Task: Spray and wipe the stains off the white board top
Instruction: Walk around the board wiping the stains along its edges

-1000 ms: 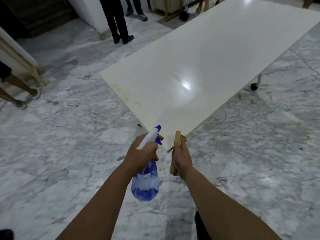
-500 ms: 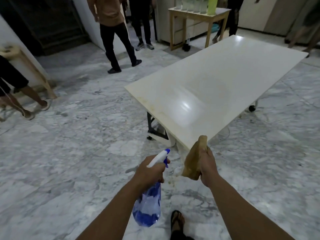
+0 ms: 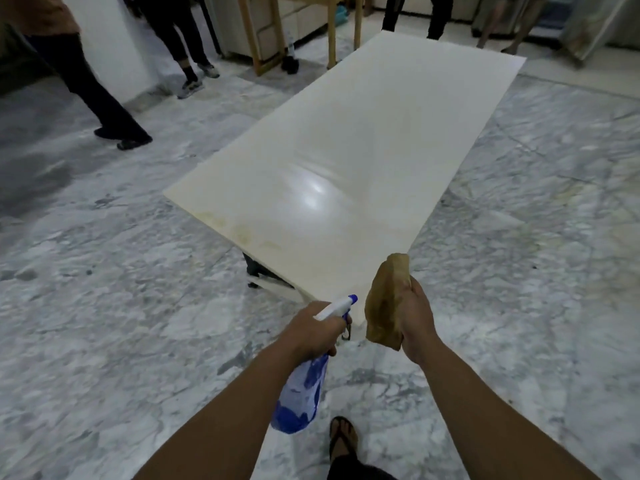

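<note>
Board top [image 3: 363, 161] white, glossy, glare patch mid-surface, yellowish stains [image 3: 242, 230] along near-left edge. Grey marble floor [image 3: 104, 306] around; wooden table [image 3: 294, 29] and standing people beyond. Left hand [image 3: 313, 332] curled round spray bottle [image 3: 304, 389], nozzle toward board's near corner. Right hand [image 3: 414, 322] grips brown cloth [image 3: 386, 303] just beside that corner.

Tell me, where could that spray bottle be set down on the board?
Almost anywhere: the white board top carries nothing. Only yellowish stains mark its near left edge. The left hand grips the spray bottle; the right hand grips a brown cloth.
</note>
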